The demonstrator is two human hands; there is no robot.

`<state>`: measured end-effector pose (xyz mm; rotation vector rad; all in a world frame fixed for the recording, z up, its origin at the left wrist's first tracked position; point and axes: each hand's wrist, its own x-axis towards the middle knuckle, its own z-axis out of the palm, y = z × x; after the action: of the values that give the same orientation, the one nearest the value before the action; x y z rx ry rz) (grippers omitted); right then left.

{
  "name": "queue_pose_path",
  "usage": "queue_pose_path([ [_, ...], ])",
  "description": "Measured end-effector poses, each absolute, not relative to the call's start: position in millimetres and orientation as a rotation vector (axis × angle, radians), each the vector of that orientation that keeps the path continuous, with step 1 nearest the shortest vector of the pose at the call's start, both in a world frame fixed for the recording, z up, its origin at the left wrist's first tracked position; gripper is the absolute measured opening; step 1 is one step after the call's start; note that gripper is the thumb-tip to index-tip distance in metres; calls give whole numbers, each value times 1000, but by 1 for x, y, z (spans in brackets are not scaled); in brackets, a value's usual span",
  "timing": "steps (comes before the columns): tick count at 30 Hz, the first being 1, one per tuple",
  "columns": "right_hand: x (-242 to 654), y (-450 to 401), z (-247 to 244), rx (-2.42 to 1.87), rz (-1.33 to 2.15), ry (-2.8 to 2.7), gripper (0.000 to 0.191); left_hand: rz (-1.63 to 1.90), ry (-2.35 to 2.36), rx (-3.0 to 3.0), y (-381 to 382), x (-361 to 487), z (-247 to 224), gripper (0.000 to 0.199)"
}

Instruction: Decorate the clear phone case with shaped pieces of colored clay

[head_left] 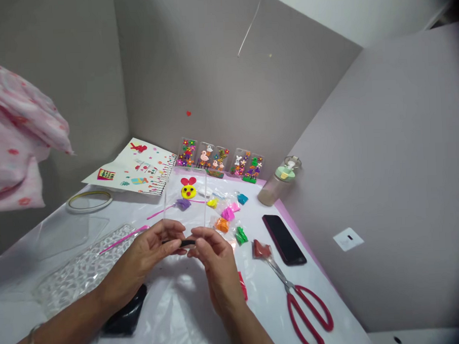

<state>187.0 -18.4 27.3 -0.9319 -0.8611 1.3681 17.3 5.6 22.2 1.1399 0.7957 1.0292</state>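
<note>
Between the fingertips of both hands is a thin black clay roll (188, 243). My left hand (151, 249) pinches one end and my right hand (218, 256) pinches the other. Just beyond them lies a clear phone case (205, 203), bearing a yellow clay face (188, 192) with red ears. A black packet (125, 316), which looks like clay in plastic, is partly covered by my left forearm. Small bags of coloured clay are spread beyond my right hand, among them an orange one (221, 224) and a green one (241, 235).
Red-handled scissors (290, 286) and a phone (283, 239) lie at right, near a bottle (277, 182). Several decorated cases (205, 157) lean against the wall. At left are a textured clear sheet (81, 269), a pink stick tool (122, 240), a tape roll (89, 202) and a drawing (138, 168).
</note>
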Motion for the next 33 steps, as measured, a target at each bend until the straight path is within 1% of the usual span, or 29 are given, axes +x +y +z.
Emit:
queue_pose_path([
  [6, 188, -18, 26, -1064, 1246, -915, 23, 1034, 819, 1170, 4, 20, 23, 27],
  [10, 189, -18, 27, -1060, 1231, -922, 20, 1038, 829, 1162, 5, 20, 22, 26],
  [16, 188, -18, 31, -990, 1281, -944, 27, 1065, 858, 1173, 5, 19, 22, 24],
  [22, 189, -19, 29, -1006, 1263, -940, 23, 1057, 825, 1107, 4, 21, 22, 25],
  [28, 191, -19, 30, -989, 1302, -953, 31, 1095, 873, 1077, 6, 20, 28, 30],
  [33, 192, -17, 28, -1023, 1246, -951, 26, 1123, 900, 1076, 6, 18, 30, 33],
])
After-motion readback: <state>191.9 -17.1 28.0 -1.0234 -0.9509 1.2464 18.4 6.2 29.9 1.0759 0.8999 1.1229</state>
